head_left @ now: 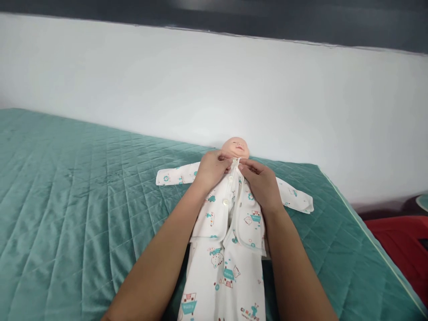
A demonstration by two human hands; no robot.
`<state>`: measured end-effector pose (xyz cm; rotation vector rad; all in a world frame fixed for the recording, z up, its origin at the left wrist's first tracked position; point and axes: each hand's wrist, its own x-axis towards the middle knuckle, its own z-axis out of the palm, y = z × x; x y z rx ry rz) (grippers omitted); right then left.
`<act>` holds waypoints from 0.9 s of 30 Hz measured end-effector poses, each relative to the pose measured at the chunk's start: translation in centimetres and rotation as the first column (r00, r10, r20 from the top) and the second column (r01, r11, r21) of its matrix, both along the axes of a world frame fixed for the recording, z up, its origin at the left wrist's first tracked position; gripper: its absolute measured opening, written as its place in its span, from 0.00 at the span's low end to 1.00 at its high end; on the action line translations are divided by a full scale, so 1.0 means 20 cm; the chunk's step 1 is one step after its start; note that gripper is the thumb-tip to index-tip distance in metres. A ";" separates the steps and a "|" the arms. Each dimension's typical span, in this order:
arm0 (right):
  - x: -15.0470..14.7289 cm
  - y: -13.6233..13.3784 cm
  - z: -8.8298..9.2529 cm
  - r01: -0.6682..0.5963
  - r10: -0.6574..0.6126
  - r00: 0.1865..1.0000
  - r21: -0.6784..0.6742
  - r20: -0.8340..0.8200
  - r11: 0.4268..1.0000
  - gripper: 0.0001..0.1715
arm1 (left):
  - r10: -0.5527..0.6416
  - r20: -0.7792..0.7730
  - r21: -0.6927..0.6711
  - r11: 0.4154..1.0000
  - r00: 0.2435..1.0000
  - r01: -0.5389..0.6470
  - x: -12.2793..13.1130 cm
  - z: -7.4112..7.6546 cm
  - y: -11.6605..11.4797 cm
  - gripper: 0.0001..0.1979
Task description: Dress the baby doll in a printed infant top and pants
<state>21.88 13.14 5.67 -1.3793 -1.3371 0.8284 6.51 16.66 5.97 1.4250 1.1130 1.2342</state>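
A baby doll (pixel 236 147) lies on its back with its head near the wall. It wears a white printed baby jacket (pixel 214 218) and matching printed trousers (pixel 222 276). Both sleeves stretch out sideways. My left hand (pixel 214 167) pinches one front edge of the jacket at the collar, just below the doll's chin. Opposite it, my right hand (pixel 259 178) pinches the other edge at the neckline. The two hands are close together, with the top of the opening between them. Further down, the front hangs apart, and buttons (pixel 226 202) show along the left-hand edge.
A green quilted bedspread (pixel 83 200) lies under the doll. Behind it rises a white wall (pixel 133 80) with a dark band (pixel 214 18) along the top. A red object (pixel 397 245) stands beyond the bed's right edge.
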 end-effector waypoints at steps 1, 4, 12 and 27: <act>0.00 0.00 0.00 -0.002 0.002 1.000 0.011 0.010 1.000 0.18 | 0.019 -0.075 0.045 0.999 0.997 -0.016 0.00 0.00 0.00 0.05; 0.00 0.02 0.01 -0.014 0.012 0.999 0.054 0.047 0.998 0.15 | 0.055 -0.248 0.148 0.989 0.967 -0.018 -0.01 0.02 -0.02 0.13; 0.01 0.06 -0.02 0.005 -0.012 0.993 0.059 0.117 0.998 0.14 | -0.028 -0.211 0.102 0.993 0.977 0.051 -0.01 0.02 -0.01 0.08; 0.00 0.03 0.01 -0.037 0.032 0.994 0.040 0.107 0.999 0.17 | -0.083 0.095 -0.047 0.995 0.992 0.087 -0.01 -0.01 0.01 0.08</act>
